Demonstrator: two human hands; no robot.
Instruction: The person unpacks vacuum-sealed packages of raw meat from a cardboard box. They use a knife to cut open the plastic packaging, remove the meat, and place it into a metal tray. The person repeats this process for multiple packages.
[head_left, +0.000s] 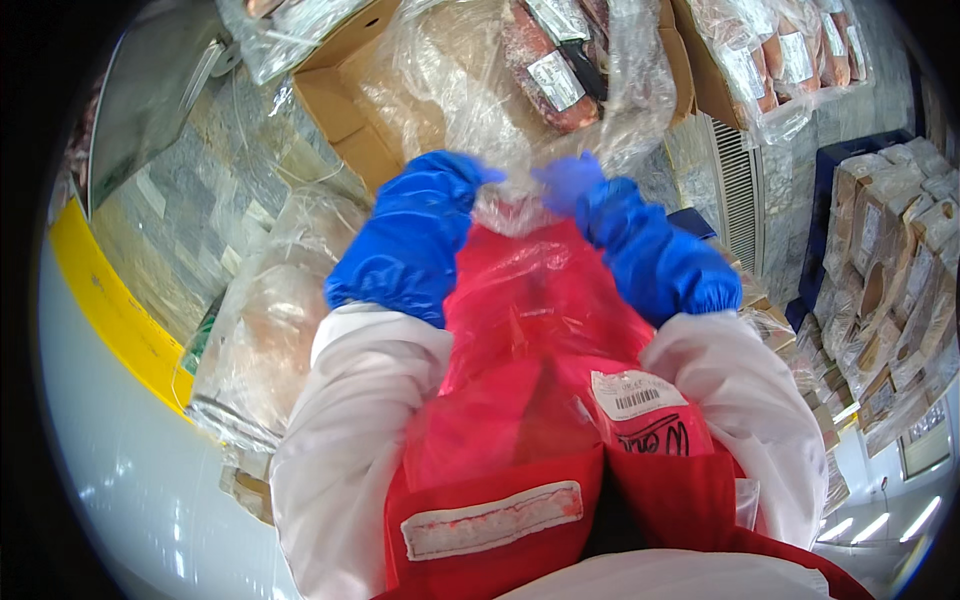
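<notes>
Both my hands are in blue gloves with blue sleeve covers. My left hand (487, 171), partly hidden by its sleeve cover, is at the near edge of a clear plastic liner (480, 97). On the right, my right hand (570, 180) is blurred against the same liner; whether either one grips the film cannot be told. The liner lies in an open cardboard box (349, 112). Frozen packed meat (536, 67) with white labels rests in the liner, and a black-handled tool (585, 67) lies on it.
Another box (709, 60) of labelled meat packs stands at upper right. Wrapped, stacked cartons (877, 225) are at far right. A plastic-wrapped bundle (277, 315) is at left, near a yellow edge (112, 300). A floor grate (735, 180) runs beyond my right arm.
</notes>
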